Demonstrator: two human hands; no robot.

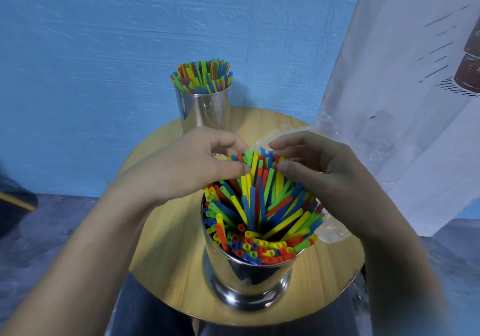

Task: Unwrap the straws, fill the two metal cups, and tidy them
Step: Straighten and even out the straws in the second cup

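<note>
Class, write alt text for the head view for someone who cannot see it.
Left hand and right hand pinch the tips of colourful straws in the near metal cup on a round wooden table. A far metal cup, also full, stands behind; clear wrapping lies at right.

Far cup (205,109) base hidden behind left hand (187,164).

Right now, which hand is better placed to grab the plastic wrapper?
The right hand: the clear wrapper lies just beyond it, on the table's right side. The left hand would have to cross the near cup's straws.
</note>
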